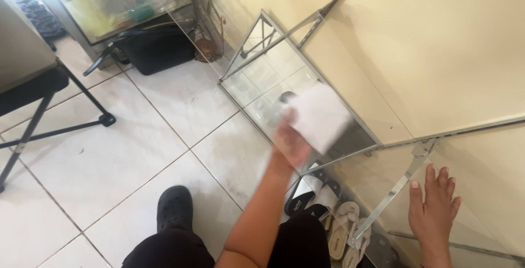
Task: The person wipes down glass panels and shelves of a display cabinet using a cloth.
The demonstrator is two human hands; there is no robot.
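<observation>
My left hand [290, 142] holds a white cloth [320, 116], blurred with motion, pressed against a lower glass shelf [257, 76] that runs along the cream wall. My right hand [433, 208] lies flat, fingers spread, on a higher glass shelf [486, 158] at the lower right, holding nothing. A slanted metal bracket [402, 183] passes just left of that hand.
Under the shelves sit beige sandals [342, 235] and a black-and-white slide [306, 199]. My foot in a black clog [175, 208] stands on the white tiled floor [109, 158]. A black folding frame [82, 90] is at left, and a black bag [156, 49] and wire basket [208, 38] are at the back.
</observation>
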